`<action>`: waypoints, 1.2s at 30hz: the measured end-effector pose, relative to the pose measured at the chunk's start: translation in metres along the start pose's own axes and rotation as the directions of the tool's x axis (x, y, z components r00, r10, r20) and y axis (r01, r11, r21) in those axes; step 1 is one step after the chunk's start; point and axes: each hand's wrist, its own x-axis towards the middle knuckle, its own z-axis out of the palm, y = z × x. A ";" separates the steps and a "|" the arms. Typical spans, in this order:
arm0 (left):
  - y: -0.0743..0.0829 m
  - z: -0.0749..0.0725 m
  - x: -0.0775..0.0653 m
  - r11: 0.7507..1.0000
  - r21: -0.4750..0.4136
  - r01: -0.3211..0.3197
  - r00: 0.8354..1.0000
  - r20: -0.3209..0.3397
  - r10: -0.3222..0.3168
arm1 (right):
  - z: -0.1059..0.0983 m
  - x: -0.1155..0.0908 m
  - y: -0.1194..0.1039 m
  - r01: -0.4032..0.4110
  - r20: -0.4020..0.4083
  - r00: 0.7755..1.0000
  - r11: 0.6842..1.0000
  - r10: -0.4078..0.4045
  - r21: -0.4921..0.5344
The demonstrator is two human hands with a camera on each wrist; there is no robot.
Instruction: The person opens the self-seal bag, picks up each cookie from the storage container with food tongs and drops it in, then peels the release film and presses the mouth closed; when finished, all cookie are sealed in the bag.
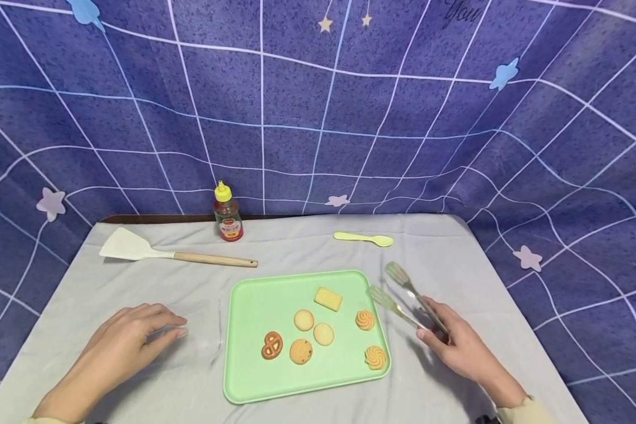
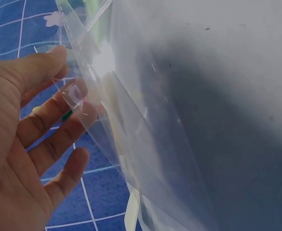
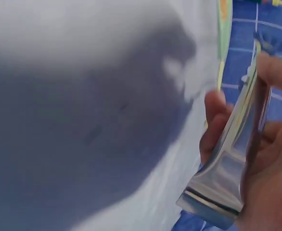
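Note:
In the head view, my right hand [image 1: 461, 341] grips a pair of metal tongs [image 1: 431, 315] with pale green slotted tips. Their arms stand apart, and one tip overlaps the tray's right edge. The right wrist view shows the metal hinge end of the tongs [image 3: 225, 168] in the hand. My left hand [image 1: 129, 338] is left of the tray, thumb and forefinger slightly apart. In the left wrist view, clear plastic film [image 2: 126, 106] overlaps its fingertips; firm contact cannot be told. The light green tray [image 1: 249, 386] holds a pretzel [image 1: 272, 345] and several cookies [image 1: 304, 320].
Behind the tray lie a white spatula [image 1: 129, 244] with a wooden handle and a small yellow-green spoon [image 1: 363, 238]. A yellow-capped sauce bottle [image 1: 228, 215] stands near the back edge. A blue grid-patterned curtain [image 1: 297, 106] hangs behind the cloth-covered table [image 1: 297, 247].

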 end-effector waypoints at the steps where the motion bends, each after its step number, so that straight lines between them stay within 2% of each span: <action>1: 0.000 0.000 0.000 1.000 0.002 0.001 1.000 0.000 -0.001 | 0.001 0.002 -0.004 0.023 0.029 0.999 1.000 -0.024 0.012; 3: 0.000 0.001 0.000 1.000 0.002 0.004 1.000 -0.002 -0.004 | 0.003 0.008 -0.013 0.063 0.083 0.994 0.998 -0.064 0.007; 6: -0.001 0.001 0.001 1.000 -0.002 -0.002 1.000 -0.002 0.002 | 0.008 0.016 -0.023 0.128 0.135 0.984 0.990 -0.120 -0.056; 11: -0.001 0.004 0.004 1.000 0.000 -0.014 1.000 0.001 0.014 | 0.015 0.028 -0.035 0.202 0.157 0.972 0.962 -0.174 -0.183; 14: 0.000 0.004 0.005 1.000 0.004 -0.011 1.000 0.006 0.011 | 0.018 0.034 -0.038 0.228 0.158 0.968 0.948 -0.196 -0.222; 22: -0.002 0.001 0.006 1.000 0.002 -0.030 1.000 -0.002 0.030 | 0.022 0.043 -0.043 0.273 0.168 0.958 0.924 -0.234 -0.267; 27: -0.004 0.001 0.005 0.999 0.002 -0.037 0.999 -0.005 0.037 | 0.025 0.045 -0.044 0.281 0.173 0.955 0.921 -0.240 -0.271; 36: -0.002 0.000 0.004 1.000 0.003 -0.020 1.000 0.007 0.020 | 0.026 0.048 -0.045 0.283 0.173 0.955 0.910 -0.240 -0.302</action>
